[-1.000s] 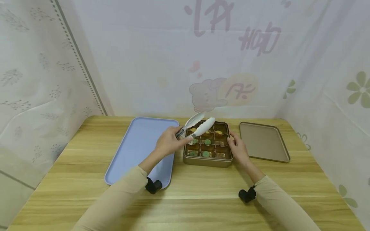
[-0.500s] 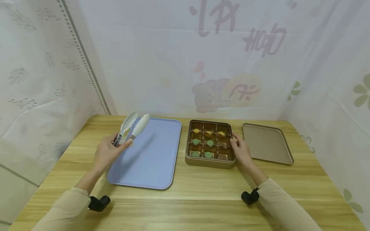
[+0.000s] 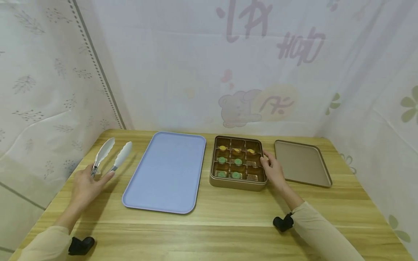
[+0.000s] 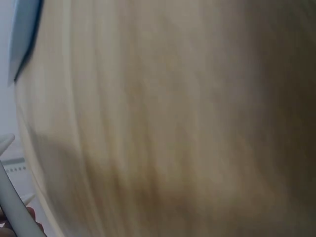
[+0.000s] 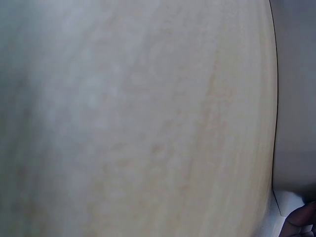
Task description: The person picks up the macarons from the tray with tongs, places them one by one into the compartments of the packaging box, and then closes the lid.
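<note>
My left hand [image 3: 85,185] grips a pair of metal tongs [image 3: 103,154] with pale scalloped tips, raised over the table left of the blue tray. The tips are spread, with nothing between them. Part of the tongs [image 4: 17,207] shows at the lower left of the left wrist view. My right hand [image 3: 273,170] holds the right side of a brown tin box [image 3: 237,183], thumb at the rim and fingers along the outer wall. Inside, a divided liner carries several small round pieces, yellow [image 3: 223,148] at the back and green [image 3: 237,162] in the middle and front rows.
A light blue rectangular tray [image 3: 164,174] lies flat between my left hand and the tin box. The brown tin lid [image 3: 303,163] rests on the wooden table [image 3: 209,235] right of the box. A printed white cloth [image 3: 169,72] hangs behind the table.
My left hand has carried the tongs leftward from over the tin box, across the blue tray, to the table's left side and lower. The right hand stays at the box.
</note>
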Motion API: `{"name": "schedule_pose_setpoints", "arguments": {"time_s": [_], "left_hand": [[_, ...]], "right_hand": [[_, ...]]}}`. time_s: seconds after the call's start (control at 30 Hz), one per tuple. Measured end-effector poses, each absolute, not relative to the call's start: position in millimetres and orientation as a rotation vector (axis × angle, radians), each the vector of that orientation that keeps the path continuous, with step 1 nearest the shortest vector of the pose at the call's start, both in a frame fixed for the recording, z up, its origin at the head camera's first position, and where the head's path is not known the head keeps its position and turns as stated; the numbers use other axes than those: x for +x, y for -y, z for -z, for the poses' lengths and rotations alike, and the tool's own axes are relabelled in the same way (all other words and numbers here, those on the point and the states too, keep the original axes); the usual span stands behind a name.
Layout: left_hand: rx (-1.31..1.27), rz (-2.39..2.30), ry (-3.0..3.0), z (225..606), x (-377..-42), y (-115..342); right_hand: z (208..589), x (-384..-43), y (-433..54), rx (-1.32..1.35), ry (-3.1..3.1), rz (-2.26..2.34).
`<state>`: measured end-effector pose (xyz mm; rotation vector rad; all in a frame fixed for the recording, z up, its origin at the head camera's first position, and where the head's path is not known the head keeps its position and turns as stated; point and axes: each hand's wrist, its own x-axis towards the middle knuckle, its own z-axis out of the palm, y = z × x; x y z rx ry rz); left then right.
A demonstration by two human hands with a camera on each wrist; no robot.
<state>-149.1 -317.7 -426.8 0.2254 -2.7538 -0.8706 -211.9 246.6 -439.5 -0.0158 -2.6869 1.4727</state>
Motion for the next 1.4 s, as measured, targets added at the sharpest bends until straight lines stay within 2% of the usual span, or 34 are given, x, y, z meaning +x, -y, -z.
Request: {"name": "schedule_pose_setpoints", "arguments": {"time_s": [0.43,0.77,0.9,1.1,1.27,1.4], "left_hand": [[0.28,0.867,2.848,434.5,-148.5,327.3],[0.245,0.823,2.876,433.7,-150.8,316.1],[0.188,0.904,2.793,421.3,-151.9,298.4],[-0.034,1.196,2.612,385.6,-163.7,220.9],[-0.186,1.728,2.407,371.8,-174.9,118.7],[-0.274,2.137,2.281,366.2,-173.0,35.1]], "right_hand": [[439.5,-213.4,-246.9,-0.02,2.693,-1.437],[433.9,-204.8,-262.2,0.063,2.733,-1.454],[426.5,-199.7,-275.5,0.088,2.723,-1.487],[415.0,-189.3,-306.3,0.087,2.627,-1.511],[410.4,-179.7,-342.1,0.004,2.596,-1.294],[408.5,-172.6,-372.7,-0.16,2.585,-1.148]]}}
